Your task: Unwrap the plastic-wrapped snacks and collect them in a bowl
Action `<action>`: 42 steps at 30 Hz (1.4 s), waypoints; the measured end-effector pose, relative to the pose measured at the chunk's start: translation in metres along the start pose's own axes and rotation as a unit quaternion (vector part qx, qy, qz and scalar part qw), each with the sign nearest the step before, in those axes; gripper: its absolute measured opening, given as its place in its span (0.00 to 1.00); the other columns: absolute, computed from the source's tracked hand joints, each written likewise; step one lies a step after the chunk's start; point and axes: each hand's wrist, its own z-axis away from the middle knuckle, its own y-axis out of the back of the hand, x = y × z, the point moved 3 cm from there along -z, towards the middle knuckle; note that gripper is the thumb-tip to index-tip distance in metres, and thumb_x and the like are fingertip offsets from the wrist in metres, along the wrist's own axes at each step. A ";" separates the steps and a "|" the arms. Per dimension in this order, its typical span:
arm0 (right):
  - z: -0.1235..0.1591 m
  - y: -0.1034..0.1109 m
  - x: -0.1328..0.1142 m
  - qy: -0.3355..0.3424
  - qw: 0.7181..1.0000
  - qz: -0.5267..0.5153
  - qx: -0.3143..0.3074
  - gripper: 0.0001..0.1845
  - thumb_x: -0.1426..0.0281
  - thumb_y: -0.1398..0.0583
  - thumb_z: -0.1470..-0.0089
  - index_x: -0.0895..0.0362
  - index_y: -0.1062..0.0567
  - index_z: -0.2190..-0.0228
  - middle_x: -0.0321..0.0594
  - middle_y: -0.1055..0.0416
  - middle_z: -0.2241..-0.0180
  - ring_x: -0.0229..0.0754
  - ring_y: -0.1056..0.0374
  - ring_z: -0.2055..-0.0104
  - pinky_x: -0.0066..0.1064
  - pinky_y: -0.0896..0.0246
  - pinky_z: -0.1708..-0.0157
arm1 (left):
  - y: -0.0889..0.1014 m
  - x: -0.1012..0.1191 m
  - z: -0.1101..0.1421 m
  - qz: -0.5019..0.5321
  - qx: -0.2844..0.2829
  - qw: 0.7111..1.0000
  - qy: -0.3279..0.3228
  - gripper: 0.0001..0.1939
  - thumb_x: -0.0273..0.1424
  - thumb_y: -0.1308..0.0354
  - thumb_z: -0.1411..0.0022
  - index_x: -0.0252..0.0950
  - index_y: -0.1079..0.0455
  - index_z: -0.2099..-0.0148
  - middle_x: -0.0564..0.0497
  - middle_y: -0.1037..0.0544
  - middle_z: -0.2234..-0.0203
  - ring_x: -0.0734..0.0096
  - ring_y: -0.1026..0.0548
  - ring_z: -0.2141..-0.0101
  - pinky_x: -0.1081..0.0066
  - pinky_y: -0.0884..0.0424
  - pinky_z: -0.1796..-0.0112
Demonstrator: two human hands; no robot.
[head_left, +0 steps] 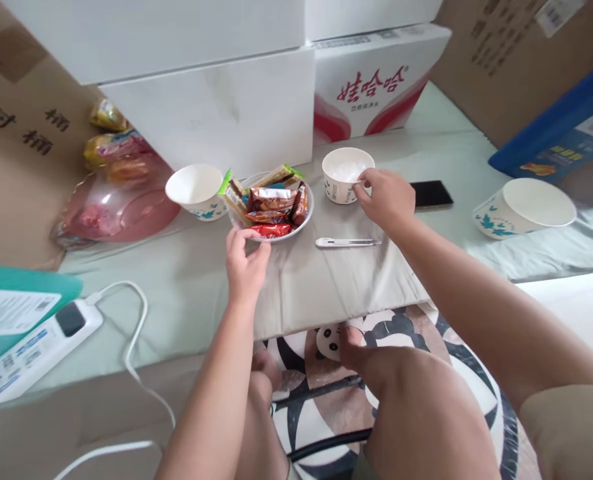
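On the cloth-covered surface stands a round plate (296,233) heaped with wrapped snacks (274,200), among them brown, red and green-ended packets. My left hand (246,265) is at the plate's near left rim, thumb and fingers closed about the edge beside a red packet (271,231). My right hand (387,197) pinches the right rim of a white paper bowl (340,191), which stands upright with something clear and whitish, perhaps plastic, inside. Between the hands lies a white utility knife (348,243). Behind my right hand is a black phone (434,194), partly covered by it.
Another paper bowl (196,190) stands left of the plate, and a third paper bowl (524,207) at the right. A pink transparent bowl (146,217), white cartons (256,113), a blue box (561,133) and a power strip (41,350) with a white cable surround the area.
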 end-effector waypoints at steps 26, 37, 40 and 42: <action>-0.146 0.058 0.208 -0.196 0.977 0.079 -0.022 0.13 0.70 0.35 0.44 0.64 0.17 0.58 0.58 0.21 0.54 0.59 0.27 0.45 0.51 0.33 0.46 | -0.291 0.050 -0.133 -0.105 -0.305 0.945 -0.046 0.07 0.32 0.36 0.42 0.39 0.32 0.64 0.55 0.25 0.70 0.70 0.28 0.72 0.70 0.37 0.66; -0.198 0.045 0.222 -0.291 0.941 -0.174 -0.015 0.21 0.82 0.45 0.38 0.63 0.27 0.45 0.55 0.27 0.47 0.52 0.22 0.49 0.40 0.27 0.55 | -0.341 0.031 -0.159 -0.009 -0.360 0.928 -0.097 0.10 0.34 0.32 0.42 0.40 0.29 0.62 0.54 0.23 0.68 0.70 0.27 0.71 0.69 0.30 0.61; -0.176 0.052 0.222 -0.378 0.887 -0.260 -0.044 0.17 0.67 0.49 0.31 0.64 0.30 0.49 0.53 0.24 0.59 0.51 0.20 0.56 0.39 0.26 0.60 | -0.361 0.039 -0.149 0.016 -0.378 0.919 -0.111 0.09 0.34 0.33 0.41 0.39 0.29 0.61 0.52 0.22 0.64 0.65 0.24 0.62 0.65 0.29 0.54; -0.158 0.061 0.225 -0.402 0.875 -0.264 -0.053 0.25 0.54 0.49 0.32 0.62 0.31 0.50 0.52 0.24 0.62 0.52 0.20 0.58 0.40 0.26 0.61 | -0.381 0.048 -0.139 0.007 -0.371 0.921 -0.118 0.08 0.31 0.33 0.41 0.39 0.29 0.62 0.51 0.23 0.65 0.60 0.24 0.57 0.61 0.30 0.50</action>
